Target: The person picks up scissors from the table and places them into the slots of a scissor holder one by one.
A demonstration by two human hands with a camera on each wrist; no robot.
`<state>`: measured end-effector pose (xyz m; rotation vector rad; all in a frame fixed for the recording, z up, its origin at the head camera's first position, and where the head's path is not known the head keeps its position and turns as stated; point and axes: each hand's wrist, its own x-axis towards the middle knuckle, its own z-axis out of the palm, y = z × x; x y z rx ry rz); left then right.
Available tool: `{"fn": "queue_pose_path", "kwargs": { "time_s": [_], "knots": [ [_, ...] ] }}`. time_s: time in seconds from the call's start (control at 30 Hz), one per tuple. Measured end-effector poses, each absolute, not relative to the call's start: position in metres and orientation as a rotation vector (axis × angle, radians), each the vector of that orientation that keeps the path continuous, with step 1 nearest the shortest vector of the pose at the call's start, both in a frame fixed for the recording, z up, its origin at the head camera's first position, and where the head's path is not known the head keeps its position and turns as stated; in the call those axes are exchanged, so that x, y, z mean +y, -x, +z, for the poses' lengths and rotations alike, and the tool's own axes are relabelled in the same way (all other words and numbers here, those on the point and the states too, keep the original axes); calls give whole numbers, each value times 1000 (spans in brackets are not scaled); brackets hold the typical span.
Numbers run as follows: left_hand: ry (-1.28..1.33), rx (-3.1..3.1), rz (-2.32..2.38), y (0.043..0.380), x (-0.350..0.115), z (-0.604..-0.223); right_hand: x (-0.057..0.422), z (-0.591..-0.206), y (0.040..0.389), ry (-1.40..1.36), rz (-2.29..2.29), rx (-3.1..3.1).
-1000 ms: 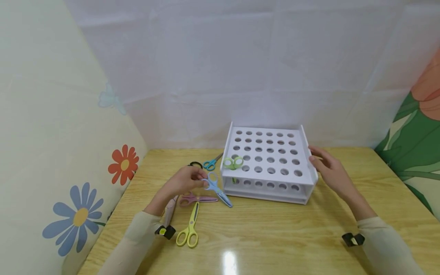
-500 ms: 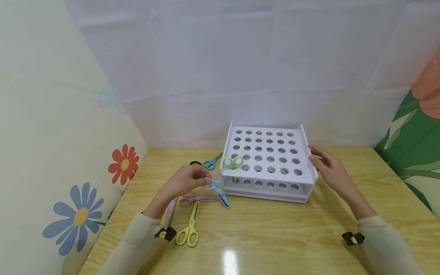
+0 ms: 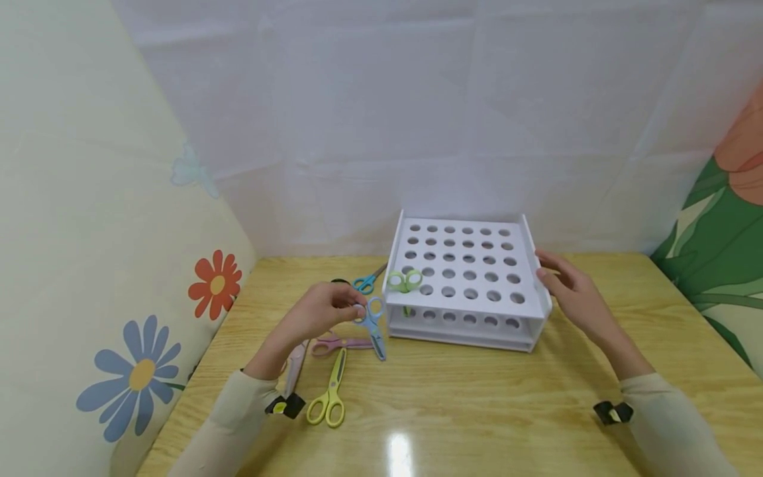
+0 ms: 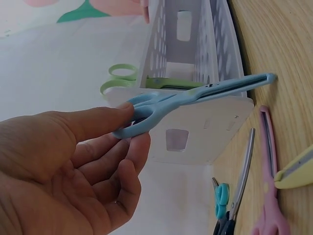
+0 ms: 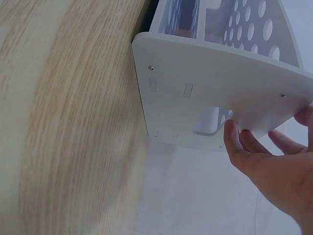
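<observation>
While a person's right grip (image 3: 569, 291) rests, fingers relaxed, against the side of a white perforated rack (image 3: 459, 305), the left grip (image 3: 318, 309) pinches light-blue scissors (image 3: 371, 323) by a handle loop, blades down, just beside the rack's left end.

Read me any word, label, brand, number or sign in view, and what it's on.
No readable text in any view.
Blue scissors: tiny dark marks, too small to read.
White rack: holes, slots and screws, no lettering visible.
Left wrist device: too small to read.

Blue scissors (image 4: 181, 98) — blades down — beside rack (image 3: 438, 281)
</observation>
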<state>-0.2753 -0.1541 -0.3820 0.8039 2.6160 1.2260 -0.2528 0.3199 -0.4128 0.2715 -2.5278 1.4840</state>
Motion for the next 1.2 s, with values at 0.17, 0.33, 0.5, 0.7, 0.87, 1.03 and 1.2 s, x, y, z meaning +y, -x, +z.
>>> {"fn": "queue_pose_path", "kwargs": {
  "time_s": [0.17, 0.33, 0.5, 0.7, 0.87, 1.03, 1.2],
  "knots": [
    [-825, 2638, 1215, 273, -154, -378, 320, -413, 254, -267, 1488, -2530],
    [-825, 2661, 1205, 270, -153, -373, 321, -413, 253, -290, 1492, -2515],
    [-850, 2679, 1200, 265, -151, -364, 321, -412, 253, -277, 1490, -2521],
    [-878, 2677, 1239, 256, -150, -353, 320, -412, 254, -268, 1492, -2528],
    [-873, 2668, 1278, 251, -147, -344, 318, -412, 254, -299, 1510, -2505],
    [-882, 2667, 1310, 250, -139, -333, 317, -413, 253, -277, 1521, -2511],
    [-962, 2671, 1330, 258, -129, -317, 320, -414, 254, -269, 1499, -2526]
  ]
}}
